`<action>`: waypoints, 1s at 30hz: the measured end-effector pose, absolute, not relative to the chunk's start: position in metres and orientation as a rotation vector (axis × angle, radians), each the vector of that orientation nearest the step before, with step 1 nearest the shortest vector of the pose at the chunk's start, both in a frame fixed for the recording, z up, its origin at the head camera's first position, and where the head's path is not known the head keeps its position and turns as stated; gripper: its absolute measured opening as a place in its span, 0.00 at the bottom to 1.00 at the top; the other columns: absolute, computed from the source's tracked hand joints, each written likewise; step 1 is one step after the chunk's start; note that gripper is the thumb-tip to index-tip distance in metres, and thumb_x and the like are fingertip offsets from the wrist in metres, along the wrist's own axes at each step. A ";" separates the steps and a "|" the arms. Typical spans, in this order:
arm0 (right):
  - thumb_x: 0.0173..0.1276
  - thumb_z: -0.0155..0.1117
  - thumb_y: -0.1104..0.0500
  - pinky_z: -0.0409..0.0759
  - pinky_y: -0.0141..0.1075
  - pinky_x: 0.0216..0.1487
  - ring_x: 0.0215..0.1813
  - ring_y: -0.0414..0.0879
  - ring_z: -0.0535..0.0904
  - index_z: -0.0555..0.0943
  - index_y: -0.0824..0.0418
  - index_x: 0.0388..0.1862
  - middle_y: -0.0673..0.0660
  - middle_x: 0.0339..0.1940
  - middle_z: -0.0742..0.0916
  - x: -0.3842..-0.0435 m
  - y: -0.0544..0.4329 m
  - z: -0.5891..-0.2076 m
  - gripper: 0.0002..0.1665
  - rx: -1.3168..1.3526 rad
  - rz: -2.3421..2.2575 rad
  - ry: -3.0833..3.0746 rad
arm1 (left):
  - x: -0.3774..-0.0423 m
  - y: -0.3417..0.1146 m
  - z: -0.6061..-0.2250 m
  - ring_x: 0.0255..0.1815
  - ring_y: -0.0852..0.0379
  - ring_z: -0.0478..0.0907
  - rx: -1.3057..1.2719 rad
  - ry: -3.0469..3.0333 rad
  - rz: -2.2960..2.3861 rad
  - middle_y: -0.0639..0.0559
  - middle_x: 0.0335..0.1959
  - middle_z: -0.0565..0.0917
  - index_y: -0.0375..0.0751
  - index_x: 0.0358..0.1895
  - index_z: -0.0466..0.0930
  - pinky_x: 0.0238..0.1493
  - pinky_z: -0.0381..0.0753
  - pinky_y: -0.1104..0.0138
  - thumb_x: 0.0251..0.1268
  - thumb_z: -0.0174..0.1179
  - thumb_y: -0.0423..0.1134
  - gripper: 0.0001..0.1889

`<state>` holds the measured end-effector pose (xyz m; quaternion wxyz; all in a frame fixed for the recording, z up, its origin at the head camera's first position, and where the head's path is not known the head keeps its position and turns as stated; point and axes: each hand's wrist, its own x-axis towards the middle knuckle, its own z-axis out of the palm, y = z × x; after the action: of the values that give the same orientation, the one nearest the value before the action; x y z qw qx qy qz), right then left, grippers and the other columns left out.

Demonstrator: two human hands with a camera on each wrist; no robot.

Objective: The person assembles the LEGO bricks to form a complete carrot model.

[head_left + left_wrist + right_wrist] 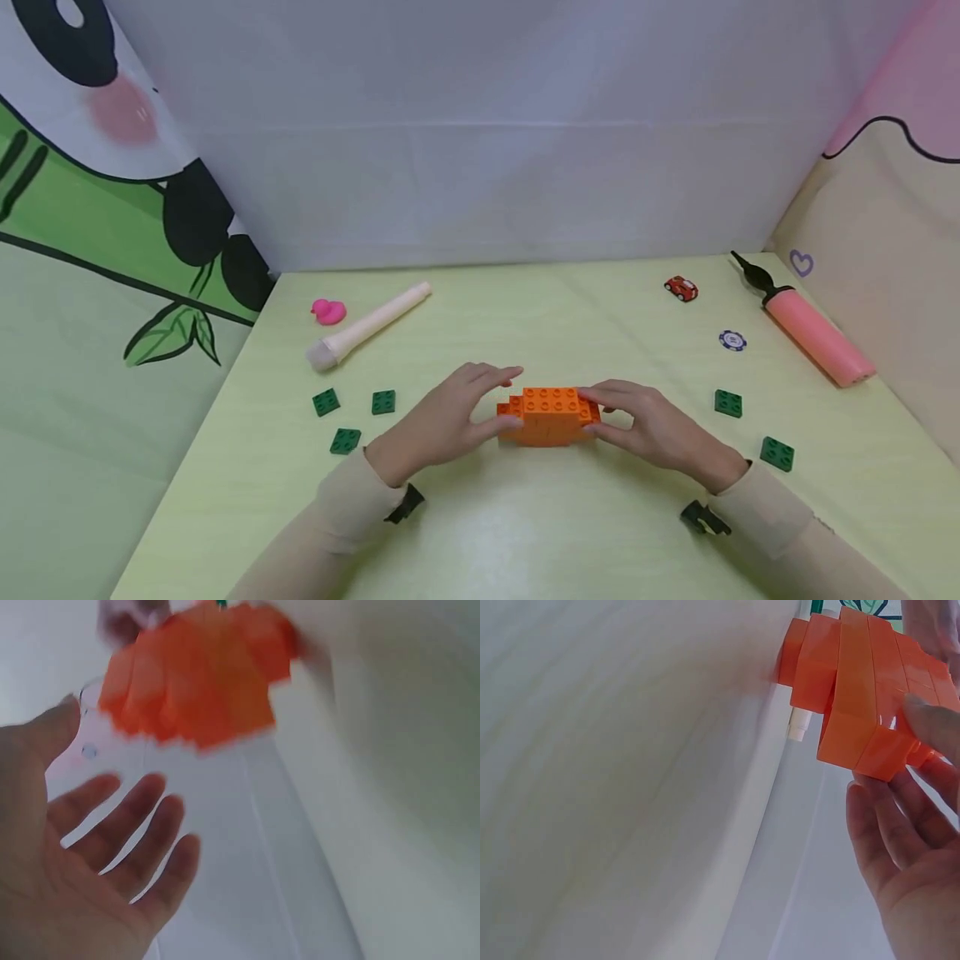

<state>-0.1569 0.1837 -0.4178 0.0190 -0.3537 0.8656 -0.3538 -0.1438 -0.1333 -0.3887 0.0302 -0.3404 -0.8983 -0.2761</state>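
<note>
An orange stepped build of toy building bricks (pixel 551 419) stands in the middle of the table, studs facing up, with lower steps at both ends. At its right end my right hand (pixel 651 423) pinches it between thumb and fingers; the right wrist view shows the thumb (pixel 934 724) pressed on its smooth side. My left hand (pixel 448 417) is spread at the left end, its thumb overlapping the bricks in the head view. In the left wrist view the left fingers (pixel 150 832) are parted and hold nothing, with a gap to the blurred orange bricks (pixel 195 682).
Several green bricks lie on both sides, such as one at left (pixel 346 441) and one at right (pixel 777 453). Behind them are a pink duck (pixel 328 312), a white toy microphone (pixel 371 325), a red car (pixel 681 288), a chip (pixel 732 340) and a pink hand pump (pixel 817 333). Walls enclose the table.
</note>
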 end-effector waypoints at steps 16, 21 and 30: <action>0.64 0.73 0.58 0.85 0.42 0.50 0.52 0.46 0.83 0.79 0.57 0.66 0.53 0.58 0.84 -0.157 0.186 -0.417 0.30 -1.095 -1.110 2.698 | -0.120 -0.295 -0.399 0.62 0.37 0.73 -0.431 -3.326 -0.573 0.41 0.58 0.80 0.41 0.56 0.84 0.63 0.72 0.43 0.54 0.75 0.44 0.25; 0.64 0.73 0.59 0.84 0.43 0.50 0.53 0.47 0.83 0.78 0.57 0.66 0.54 0.59 0.84 -0.159 0.184 -0.416 0.31 -1.087 -1.109 2.691 | -0.121 -0.300 -0.405 0.57 0.41 0.75 -0.401 -3.358 -0.602 0.43 0.55 0.80 0.43 0.51 0.86 0.58 0.76 0.47 0.53 0.76 0.38 0.20; 0.67 0.71 0.54 0.84 0.44 0.51 0.54 0.47 0.82 0.78 0.58 0.67 0.54 0.59 0.84 -0.159 0.183 -0.417 0.30 -1.087 -1.128 2.659 | -0.122 -0.291 -0.411 0.46 0.55 0.77 -0.438 -3.264 -0.711 0.53 0.46 0.81 0.42 0.52 0.86 0.50 0.80 0.55 0.59 0.72 0.45 0.19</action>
<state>-0.1588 0.1832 -0.4168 0.0277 -0.3522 0.8612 -0.3653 -0.1217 -0.2913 -0.4115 -0.1133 -0.1293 -0.9625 -0.2096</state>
